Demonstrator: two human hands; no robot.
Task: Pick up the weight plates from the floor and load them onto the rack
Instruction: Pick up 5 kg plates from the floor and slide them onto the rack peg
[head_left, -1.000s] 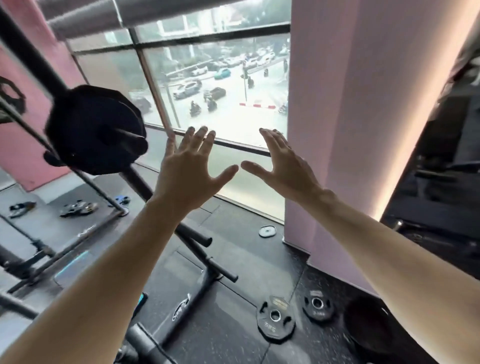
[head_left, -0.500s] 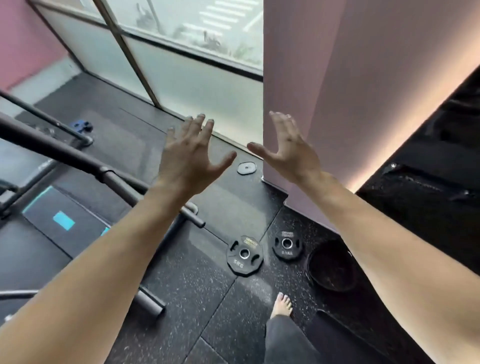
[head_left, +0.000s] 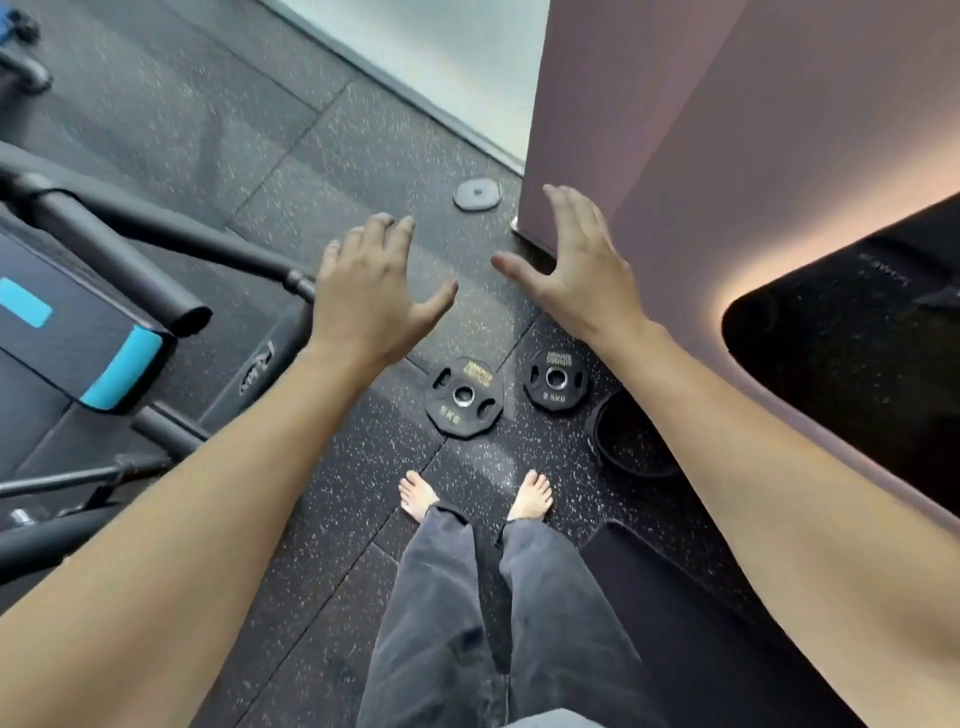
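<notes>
Both hands (head_left: 371, 296) (head_left: 582, 270) spread, empty; plates (head_left: 464, 396) on floor.

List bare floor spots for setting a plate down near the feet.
Free: floor between the rack leg and the 5 kg plate; floor beyond both plates toward the small grey disc. Crowded: right, by the 2.5 kg plate, dark tub, pillar.

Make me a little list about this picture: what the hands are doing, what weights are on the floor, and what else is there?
left hand: left hand open, fingers spread, holding nothing
right hand: right hand open, holding nothing
bigger plate: bigger plate flat on the floor, in front of the bare feet
smaller plate: smaller plate flat on the floor, just right of the bigger one, apart from it
grey disc: grey disc lies farther off, near the pink pillar
dark round thing: dark round thing beside the right forearm, cannot tell what it is
bars: black metal bars at left
</notes>
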